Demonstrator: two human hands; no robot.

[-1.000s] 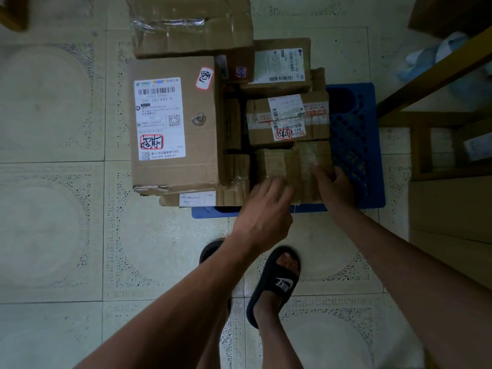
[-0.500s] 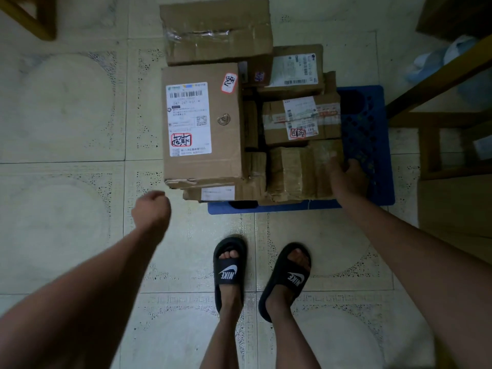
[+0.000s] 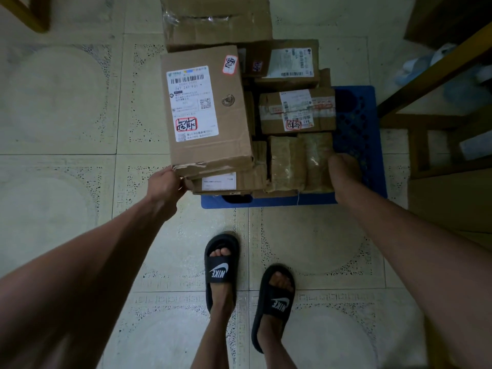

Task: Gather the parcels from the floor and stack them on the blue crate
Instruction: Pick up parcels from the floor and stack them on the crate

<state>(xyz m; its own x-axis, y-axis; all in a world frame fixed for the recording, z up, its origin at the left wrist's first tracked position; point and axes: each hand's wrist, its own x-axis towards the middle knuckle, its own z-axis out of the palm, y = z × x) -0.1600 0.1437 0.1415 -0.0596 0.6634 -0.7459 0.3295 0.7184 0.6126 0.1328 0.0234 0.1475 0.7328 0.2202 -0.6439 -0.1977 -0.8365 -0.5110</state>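
Observation:
Several cardboard parcels are piled on the blue crate point(image 3: 356, 145) on the tiled floor. The biggest, a tall box with a white shipping label point(image 3: 207, 110), lies on the left of the pile. My left hand point(image 3: 166, 182) grips the near left corner of the pile, under that box, at a flat parcel point(image 3: 226, 182). My right hand point(image 3: 343, 169) rests against the right side of a tape-wrapped brown parcel point(image 3: 298, 163) at the crate's near edge. Behind it lie a taped box with labels point(image 3: 298, 110) and another labelled box point(image 3: 287, 62).
A large taped carton point(image 3: 218, 20) stands behind the pile. Wooden furniture point(image 3: 436, 75) rises at the right, close to the crate. My feet in black slides point(image 3: 221, 267) stand on the floor in front of the crate. A wooden leg point(image 3: 24, 12) shows at top left.
My left hand left the tape-wrapped parcel, swung out to the left, and now holds the pile's near left corner. My right hand stayed at the wrapped parcel's right side.

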